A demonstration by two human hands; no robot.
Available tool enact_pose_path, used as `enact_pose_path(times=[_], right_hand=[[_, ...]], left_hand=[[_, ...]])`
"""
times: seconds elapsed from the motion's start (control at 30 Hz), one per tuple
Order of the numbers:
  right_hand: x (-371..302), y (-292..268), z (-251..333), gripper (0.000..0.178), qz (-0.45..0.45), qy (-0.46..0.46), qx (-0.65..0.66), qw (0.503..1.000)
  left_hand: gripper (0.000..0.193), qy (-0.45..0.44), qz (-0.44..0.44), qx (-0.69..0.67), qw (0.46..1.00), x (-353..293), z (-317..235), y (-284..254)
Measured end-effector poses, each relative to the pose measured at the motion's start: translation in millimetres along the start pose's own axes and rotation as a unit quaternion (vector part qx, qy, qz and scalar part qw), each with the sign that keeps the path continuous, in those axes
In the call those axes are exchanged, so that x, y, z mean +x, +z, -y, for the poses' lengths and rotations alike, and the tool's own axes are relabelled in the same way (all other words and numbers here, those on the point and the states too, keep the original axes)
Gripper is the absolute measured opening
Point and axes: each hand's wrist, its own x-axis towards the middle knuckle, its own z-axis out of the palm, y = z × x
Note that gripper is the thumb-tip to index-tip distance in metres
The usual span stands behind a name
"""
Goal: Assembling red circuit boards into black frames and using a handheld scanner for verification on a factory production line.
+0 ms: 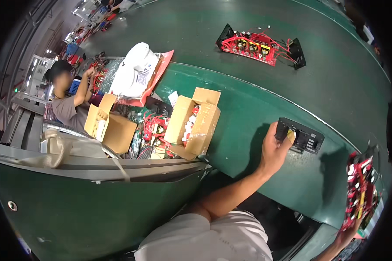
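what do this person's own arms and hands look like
The forearms are bare: no sleeve or watch in view. The left hand is ungloved; a yellow patch shows by its fingers, perhaps a cover. The right hand is partly hidden, with no glove visible. Clothing is pale.

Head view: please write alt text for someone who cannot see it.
A person's left hand holds a black panel over a green bench while the right hand grips a red circuit assembly; an open cardboard box stands nearby.
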Motion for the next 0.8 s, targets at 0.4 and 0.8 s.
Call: enact_pose_path(times=[0.4, 0.8], right_hand=[[-33.8, 113.9, -54.9, 0.025, 0.186, 0.117, -0.202, 0.954], [-91.2, 104.6, 5.0, 0.041, 0.004, -0.293, -0.498, 0.816]], left_hand=[[0.039, 0.118, -0.061, -0.033, 0.991, 21.4, -42.2, 26.4], [0.038, -0.012, 0.201, -0.016, 0.979, 11.0, -45.4, 63.2]])
